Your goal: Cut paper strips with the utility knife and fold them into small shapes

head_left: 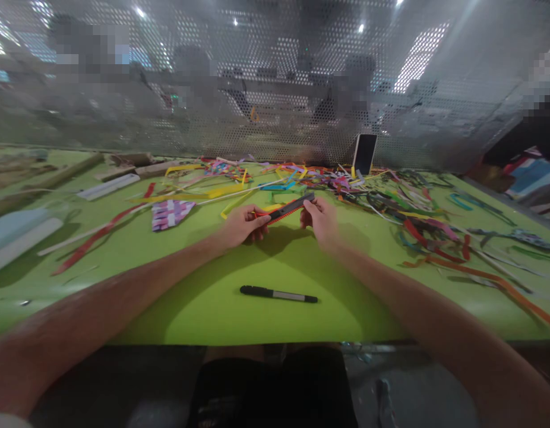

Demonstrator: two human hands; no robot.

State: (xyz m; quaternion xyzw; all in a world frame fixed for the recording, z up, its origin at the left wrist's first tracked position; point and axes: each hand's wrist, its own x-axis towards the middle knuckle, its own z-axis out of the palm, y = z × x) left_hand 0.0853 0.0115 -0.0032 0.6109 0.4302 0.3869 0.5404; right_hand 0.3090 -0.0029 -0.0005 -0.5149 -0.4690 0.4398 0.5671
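Between my two hands is a long, narrow black strip (287, 208) with an orange-red lower edge, held at a slant above the green table; I cannot make out exactly what it is. My left hand (243, 226) pinches its lower left end between thumb and fingers. Its raised right end is gripped by my right hand (320, 220), thumb on top. A black marker pen (279, 294) with a grey barrel lies in front of my hands, touched by neither. Left of my left hand lies a purple-and-white woven piece (171, 214).
Loose coloured strips (302, 173) are heaped along the back of the green table (204, 321), with more strips (435, 238) at right. A phone (364, 154) leans upright near the perforated metal screen (284, 89). Red strips (94, 246) and a white tray-like thing (109, 186) lie left.
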